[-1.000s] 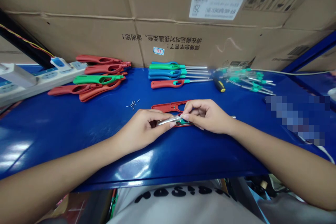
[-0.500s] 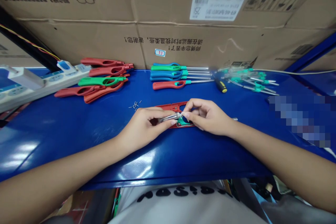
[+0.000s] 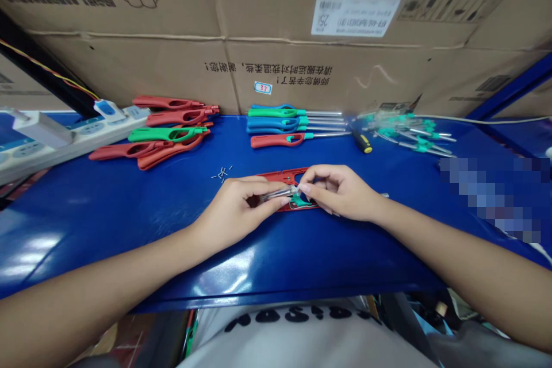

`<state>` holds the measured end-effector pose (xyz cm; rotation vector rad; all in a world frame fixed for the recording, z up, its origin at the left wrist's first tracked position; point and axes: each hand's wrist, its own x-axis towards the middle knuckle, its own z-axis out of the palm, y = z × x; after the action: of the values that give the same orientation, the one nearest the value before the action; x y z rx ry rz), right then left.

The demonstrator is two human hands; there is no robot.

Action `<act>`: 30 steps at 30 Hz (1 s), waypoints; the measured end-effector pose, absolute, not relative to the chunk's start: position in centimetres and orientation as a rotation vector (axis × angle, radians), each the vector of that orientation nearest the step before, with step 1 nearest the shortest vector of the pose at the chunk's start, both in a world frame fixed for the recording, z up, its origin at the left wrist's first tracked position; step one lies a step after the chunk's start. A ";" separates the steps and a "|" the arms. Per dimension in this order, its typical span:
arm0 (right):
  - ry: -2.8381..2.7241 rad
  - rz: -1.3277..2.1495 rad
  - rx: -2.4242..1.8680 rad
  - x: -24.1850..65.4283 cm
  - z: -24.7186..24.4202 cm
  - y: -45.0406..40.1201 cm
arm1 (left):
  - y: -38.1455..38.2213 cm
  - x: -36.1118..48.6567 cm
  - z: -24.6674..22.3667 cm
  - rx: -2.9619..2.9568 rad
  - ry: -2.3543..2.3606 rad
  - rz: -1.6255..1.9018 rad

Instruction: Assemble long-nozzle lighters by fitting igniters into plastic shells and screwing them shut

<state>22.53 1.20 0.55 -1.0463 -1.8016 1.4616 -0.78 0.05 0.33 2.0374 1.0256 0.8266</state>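
My left hand (image 3: 241,201) is wrapped round a clear tube-shaped part (image 3: 278,194), held tilted above two red handle shells (image 3: 282,175) on the blue table. At the tube's right end, my right hand (image 3: 338,190) has its thumb and index finger pinched together at the tip. What those fingertips hold is too small to make out. A green trigger piece (image 3: 299,201) lies in the nearer red shell, between the hands. Parts of both shells are hidden under my fingers.
Red and green handles (image 3: 168,134) lie at the back left, beside a white power strip (image 3: 90,129). Several lighters with metal rods (image 3: 280,139), a screwdriver (image 3: 363,142) and clear-and-green parts (image 3: 420,145) lie behind. Small screws (image 3: 222,172) lie left of the shells.
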 end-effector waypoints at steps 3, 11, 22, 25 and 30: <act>-1.810 1.416 -1.040 22.5 0.5 1.1 | -0.1 -0.9 0.4 2.041 1.025 0.799; -1.813 1.365 -1.053 22.4 0.0 1.0 | -0.3 -0.9 0.4 2.114 0.962 0.789; -1.827 1.277 -1.013 22.3 -0.1 1.1 | -0.1 -2.2 3.2 2.468 1.006 0.544; -1.822 1.286 -1.020 22.5 -0.3 1.3 | 0.1 -2.4 3.2 2.480 1.046 0.503; -1.828 1.298 -1.013 22.6 -0.4 1.4 | 0.4 -2.4 2.7 2.459 1.116 0.422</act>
<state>22.62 1.43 -0.35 -1.0127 -1.8278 1.2977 -2.39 0.40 2.67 2.4591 1.1161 0.4223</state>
